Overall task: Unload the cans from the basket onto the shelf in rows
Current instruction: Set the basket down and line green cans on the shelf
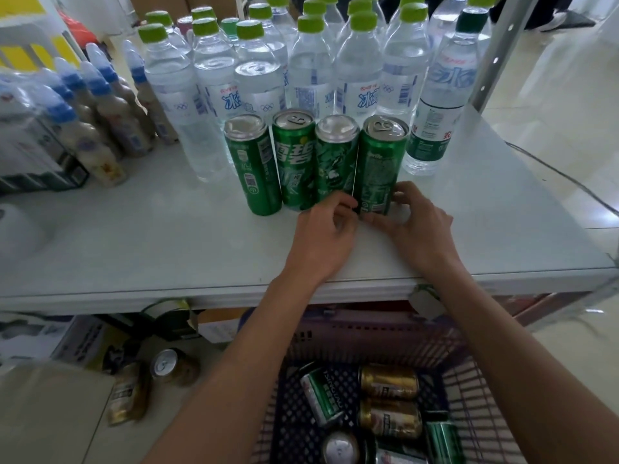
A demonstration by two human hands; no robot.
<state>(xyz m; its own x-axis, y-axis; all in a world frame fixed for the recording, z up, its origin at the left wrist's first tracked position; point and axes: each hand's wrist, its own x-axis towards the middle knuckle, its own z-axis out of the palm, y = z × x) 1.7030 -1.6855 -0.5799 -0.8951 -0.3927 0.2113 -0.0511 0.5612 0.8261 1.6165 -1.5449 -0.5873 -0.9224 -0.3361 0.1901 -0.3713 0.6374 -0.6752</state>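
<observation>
On my far left I see small bottles with blue caps (pixel 100 105) packed at the back of the shelf (pixel 150 236), and beside them clear water bottles with green caps (pixel 254 65) filling the rear. In front of those stands a row of four tall green cans, upright and side by side: the first can (pixel 254 169), the second can (pixel 296 159), the third can (pixel 335 159) and the fourth can (pixel 378 165). My left hand (pixel 323 236) rests on the shelf with its fingertips against the foot of the third and fourth cans, loosely curled, not closed around anything. My right hand (pixel 418 226) cups the base of the fourth can from the right, fingers touching it in a light grip. Below the shelf edge, the basket (pixel 469 380) holds more cans lying on their sides, green ones (pixel 321 396) and gold ones (pixel 388 383). Left of the basket, two gold cans (pixel 174 365) lie on the floor.
</observation>
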